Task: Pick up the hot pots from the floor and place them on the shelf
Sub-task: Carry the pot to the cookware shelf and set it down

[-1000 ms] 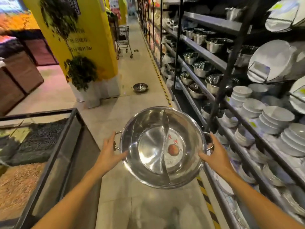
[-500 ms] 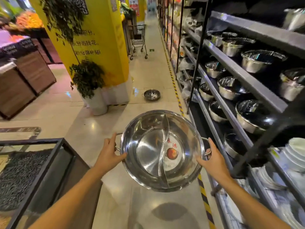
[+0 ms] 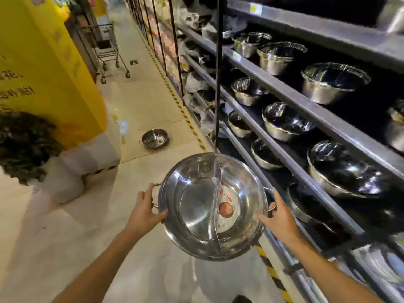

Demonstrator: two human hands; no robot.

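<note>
Two bare forearms came up from the bottom edge of the view, with no sleeve, cuff or glove on either one as far as the frame reached. The left hand (image 3: pixel 143 212) and the right hand (image 3: pixel 278 219) were bare as well, and carried no ring, watch, strap or band at the fingers or wrists. Low between the arms, at the very bottom edge, lay a small dark shape, too cut off to tell what it was.

A divided pot (image 3: pixel 213 206) sits at lower centre between both hands, a second pot (image 3: pixel 154 138) on the floor (image 3: pixel 140 101) above it, shelves (image 3: pixel 306 101) filling the right
</note>
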